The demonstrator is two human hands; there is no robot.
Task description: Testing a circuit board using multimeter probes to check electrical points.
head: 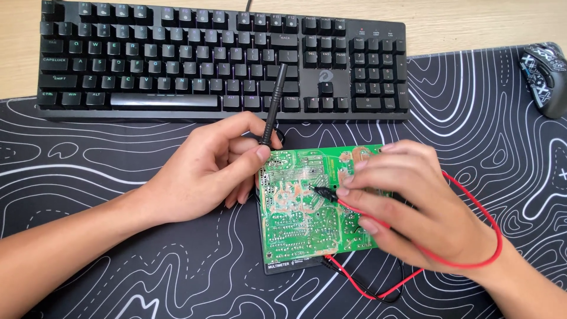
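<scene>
Pale wood shows along the top edge of the desk (472, 23), and most of it is covered by a black desk mat (88, 165) printed with wavy white contour lines. Across the top of the mat lies a black mechanical keyboard (221, 59), its long side running left to right. From the lower left a bare forearm comes in, and the left hand (207, 171) rests on the mat just left of a green circuit board (307, 201). Its grip is closed: thumb and fingers pinch the lower end of a black probe (273, 103), which slants up over the bottom row of the keyboard, its tip hidden behind the thumb at the board's upper left corner. The circuit board lies solder side up, tilted a little, in the middle of the mat; under its lower edge a dark, flat multimeter (292, 266) sticks out. To the right, the right hand (413, 207) lies over the right part of the board, fingers curled and closed on a red probe (323, 192), whose dark tip points left and touches the solder side near the middle of the board. A red lead (493, 236) loops out around the right wrist and back under the hand, meeting a black lead (378, 292) on the mat below the board. At the far right, near the upper corner of the mat, sits a black patterned mouse (546, 77), well apart from both hands.
</scene>
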